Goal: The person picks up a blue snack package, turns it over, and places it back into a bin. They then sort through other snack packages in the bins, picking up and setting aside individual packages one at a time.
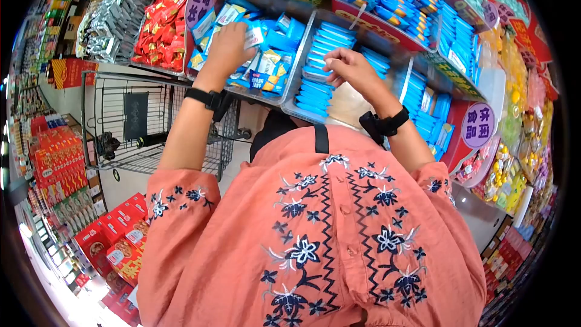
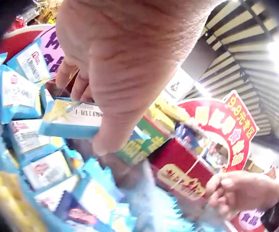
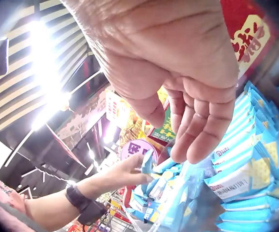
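My left hand (image 1: 227, 49) is over a clear bin heaped with loose blue snack packets (image 1: 266, 72). Between its thumb and fingers it pinches one blue-and-white snack packet (image 2: 71, 120), held on its side above the pile. More packets (image 2: 28, 135) lie jumbled below that hand. My right hand (image 1: 354, 71) hovers over the neighbouring bin, where blue packets (image 1: 315, 85) stand in neat rows. Its fingers (image 3: 202, 121) hang loosely bent, with nothing between them, and the rowed packets (image 3: 241, 169) lie beside and below.
Bins of red packets (image 1: 162, 30) and silver packets (image 1: 114, 27) stand to the left. A raised tier of blue packets (image 1: 411, 0) rises at the back right. A wire shopping cart (image 1: 163, 109) stands at left, near stacked red boxes (image 1: 115, 236).
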Action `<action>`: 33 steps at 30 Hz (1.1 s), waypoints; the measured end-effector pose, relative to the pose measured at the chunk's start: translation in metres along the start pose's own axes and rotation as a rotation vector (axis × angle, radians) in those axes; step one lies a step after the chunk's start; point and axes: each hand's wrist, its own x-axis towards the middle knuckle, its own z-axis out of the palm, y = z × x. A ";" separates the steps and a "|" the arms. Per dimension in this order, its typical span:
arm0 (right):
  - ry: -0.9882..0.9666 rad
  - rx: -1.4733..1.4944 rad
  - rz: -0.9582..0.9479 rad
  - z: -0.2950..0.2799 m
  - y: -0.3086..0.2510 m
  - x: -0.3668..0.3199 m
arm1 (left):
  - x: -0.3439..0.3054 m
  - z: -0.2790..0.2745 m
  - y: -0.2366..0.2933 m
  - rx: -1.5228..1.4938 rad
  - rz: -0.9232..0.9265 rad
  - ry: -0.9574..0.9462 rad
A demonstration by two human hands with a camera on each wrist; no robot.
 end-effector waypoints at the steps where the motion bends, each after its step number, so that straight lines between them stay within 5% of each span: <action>1: -0.010 0.005 -0.014 0.001 -0.005 -0.001 | 0.002 -0.005 0.006 -0.079 -0.015 0.067; 2: -0.021 0.008 -0.028 0.003 -0.011 -0.002 | 0.007 0.001 0.005 -0.194 -0.026 0.122; 5: -0.057 0.080 -0.156 0.018 -0.028 -0.005 | 0.012 -0.021 0.055 -0.997 -0.416 -0.099; 9: 0.005 -0.123 -0.331 0.031 -0.043 -0.009 | 0.004 -0.016 0.105 -1.464 -0.559 -0.080; 14: 0.149 -0.069 -0.358 0.027 -0.025 -0.004 | 0.001 0.002 0.119 -1.507 -0.556 -0.057; 21: -0.044 0.269 -0.158 -0.005 -0.040 -0.022 | -0.007 -0.024 0.116 -1.549 -0.523 -0.095; 33: 0.043 0.348 -0.178 -0.012 -0.042 -0.026 | -0.017 -0.032 0.126 -1.568 -0.504 -0.080</action>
